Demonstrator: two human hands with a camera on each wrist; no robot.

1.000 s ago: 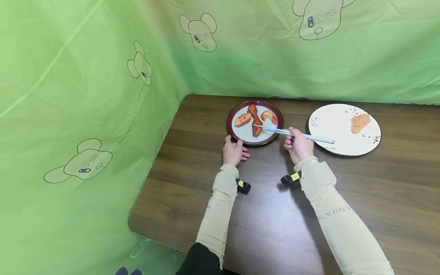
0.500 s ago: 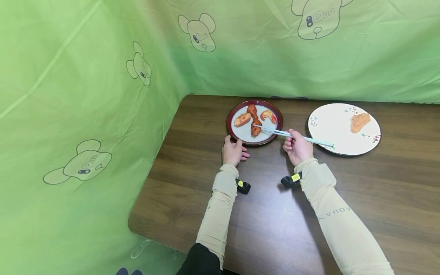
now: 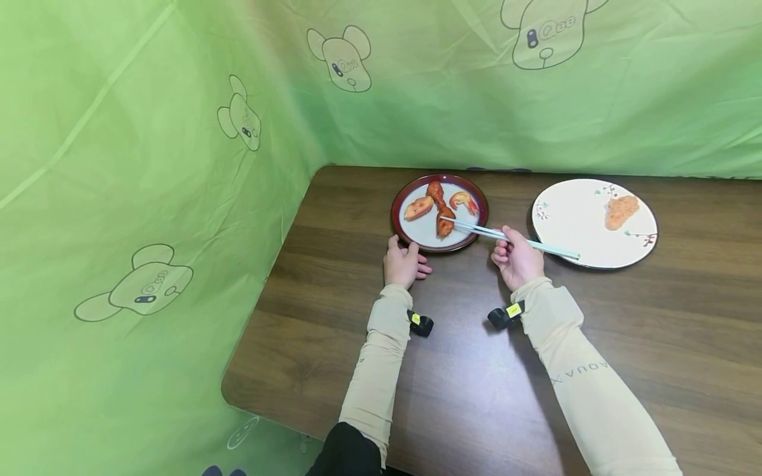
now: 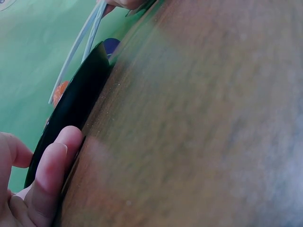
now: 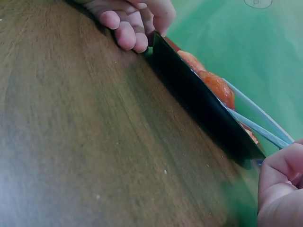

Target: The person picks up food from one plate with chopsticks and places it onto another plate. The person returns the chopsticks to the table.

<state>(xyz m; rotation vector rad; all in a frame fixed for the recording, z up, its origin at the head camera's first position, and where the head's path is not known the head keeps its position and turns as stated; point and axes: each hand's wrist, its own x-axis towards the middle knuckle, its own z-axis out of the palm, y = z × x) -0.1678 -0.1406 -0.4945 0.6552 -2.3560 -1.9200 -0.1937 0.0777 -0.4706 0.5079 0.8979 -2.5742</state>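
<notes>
A dark red-rimmed plate holds a reddish-brown fried piece of food with a narrow waist, like chicken, a cooked shrimp and a golden-brown slice. At the plate's near left edge, my left hand pinches the rim, thumb above and fingers against the dark underside. My right hand grips pale blue chopsticks just right of the plate. Their tips are spread around the front part of the reddish-brown food, one across its top, as the right wrist view also shows.
To the right, a white oval plate with a floral pattern bears a breaded, orange-tan piece of food. The rear ends of the chopsticks overlap it. A green printed cloth hangs behind and left of the wooden table.
</notes>
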